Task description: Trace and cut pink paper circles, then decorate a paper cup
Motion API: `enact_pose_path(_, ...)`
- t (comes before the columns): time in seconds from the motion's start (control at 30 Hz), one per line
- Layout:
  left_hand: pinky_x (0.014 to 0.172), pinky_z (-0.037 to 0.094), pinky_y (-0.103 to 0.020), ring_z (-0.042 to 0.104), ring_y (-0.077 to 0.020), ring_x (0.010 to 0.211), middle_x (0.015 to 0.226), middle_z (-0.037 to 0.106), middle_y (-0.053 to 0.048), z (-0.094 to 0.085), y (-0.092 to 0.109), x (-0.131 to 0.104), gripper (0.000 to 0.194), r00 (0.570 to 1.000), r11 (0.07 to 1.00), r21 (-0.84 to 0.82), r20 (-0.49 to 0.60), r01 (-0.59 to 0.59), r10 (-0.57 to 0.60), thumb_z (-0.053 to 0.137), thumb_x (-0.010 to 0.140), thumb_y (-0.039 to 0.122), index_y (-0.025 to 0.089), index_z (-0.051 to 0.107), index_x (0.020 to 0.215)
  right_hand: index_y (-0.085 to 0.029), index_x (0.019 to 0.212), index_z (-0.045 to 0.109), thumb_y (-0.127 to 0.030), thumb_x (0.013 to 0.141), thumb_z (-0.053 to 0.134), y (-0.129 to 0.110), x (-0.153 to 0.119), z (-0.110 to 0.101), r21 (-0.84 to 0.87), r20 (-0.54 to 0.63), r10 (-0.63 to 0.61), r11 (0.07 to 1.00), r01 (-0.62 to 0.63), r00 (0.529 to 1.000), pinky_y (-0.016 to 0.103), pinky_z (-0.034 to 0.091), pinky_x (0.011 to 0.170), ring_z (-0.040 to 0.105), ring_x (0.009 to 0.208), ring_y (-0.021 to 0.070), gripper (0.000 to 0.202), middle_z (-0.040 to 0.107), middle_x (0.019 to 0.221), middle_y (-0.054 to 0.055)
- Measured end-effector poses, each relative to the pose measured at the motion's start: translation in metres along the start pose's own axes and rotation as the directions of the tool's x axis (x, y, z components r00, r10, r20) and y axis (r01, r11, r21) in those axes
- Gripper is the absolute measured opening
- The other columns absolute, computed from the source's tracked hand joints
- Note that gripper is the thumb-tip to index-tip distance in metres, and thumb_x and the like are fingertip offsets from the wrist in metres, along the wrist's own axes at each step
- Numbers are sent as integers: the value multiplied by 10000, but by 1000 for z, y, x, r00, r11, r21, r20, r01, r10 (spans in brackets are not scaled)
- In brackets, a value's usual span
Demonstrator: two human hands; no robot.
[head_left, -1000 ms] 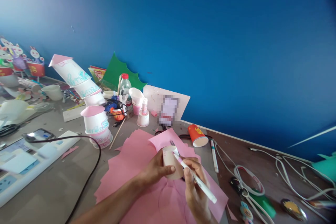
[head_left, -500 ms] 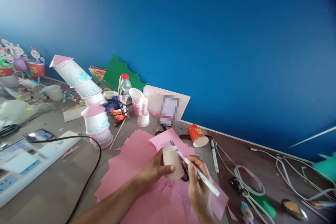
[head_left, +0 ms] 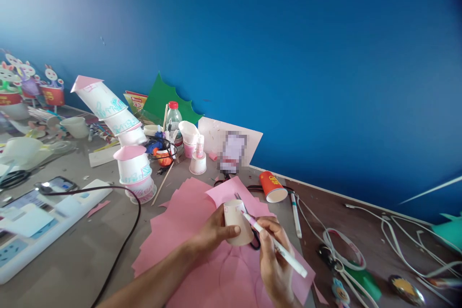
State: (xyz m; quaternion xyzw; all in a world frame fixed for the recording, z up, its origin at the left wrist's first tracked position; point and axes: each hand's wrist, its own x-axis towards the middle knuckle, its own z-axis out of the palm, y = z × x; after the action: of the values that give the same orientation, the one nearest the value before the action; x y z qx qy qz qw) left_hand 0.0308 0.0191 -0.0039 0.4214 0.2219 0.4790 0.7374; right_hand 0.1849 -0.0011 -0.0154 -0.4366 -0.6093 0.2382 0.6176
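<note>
My left hand (head_left: 215, 231) is wrapped round a white paper cup (head_left: 238, 231), its thumb across the front. Small pink lines show near the cup's upper edge. A white marker with a pinkish-purple band (head_left: 283, 251) is pinched in my right hand (head_left: 273, 255), and its tip is at the cup's upper right side. Both hands are over a stack of pink paper (head_left: 173, 231) with faint curved lines on it. Dark-handled scissors (head_left: 255, 240) lie partly hidden behind the cup and marker.
A leaning stack of decorated cups (head_left: 135, 168) stands left, near a black cable (head_left: 124, 245) and a white power strip (head_left: 54, 231). Behind are a bottle (head_left: 173, 118) and a phone (head_left: 233, 151). A red cup (head_left: 272, 186) lies right, near tangled white cables (head_left: 391, 231).
The marker has tilted slightly, its back end lower and further right, and its tip is slightly lower on the cup. The whole view has shifted a little.
</note>
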Motion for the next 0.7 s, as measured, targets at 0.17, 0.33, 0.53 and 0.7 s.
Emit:
enact_pose_path(0.17,807,458,-335,640,-267,953,1044,685,-110,2,5,-1,496,1000,1000,-1,-10,16,-16,813,706,364,149,604,1101,-230,963,623,-291,964,506,0,-3,-1,-11,67,-46,999,47,997,258,531,643,633,815,185,132,622,872,40)
enact_pose_path(0.33,820,450,-349,635,-282,972,1057,682,-115,1,4,-1,507,1000,1000,-3,-4,15,-15,811,709,378,152,616,1119,-241,982,615,-274,971,486,3,-5,-2,-14,123,-43,999,45,991,275,544,706,643,916,201,134,627,915,44)
enact_pose_path(0.53,814,445,-335,628,-274,971,1025,683,-107,1,3,0,490,1000,1000,15,1,19,-19,810,707,395,147,631,1090,-243,953,625,-283,970,491,0,-2,0,-16,80,-31,999,32,996,260,518,650,630,827,184,140,628,882,33)
enact_pose_path(0.7,783,448,-332,624,-265,943,1004,677,-96,-4,-3,1,605,997,999,-8,-64,39,-39,849,652,401,160,590,1143,-216,887,641,-335,963,517,0,2,1,-3,-10,51,999,-51,999,229,454,528,567,641,148,188,620,787,17)
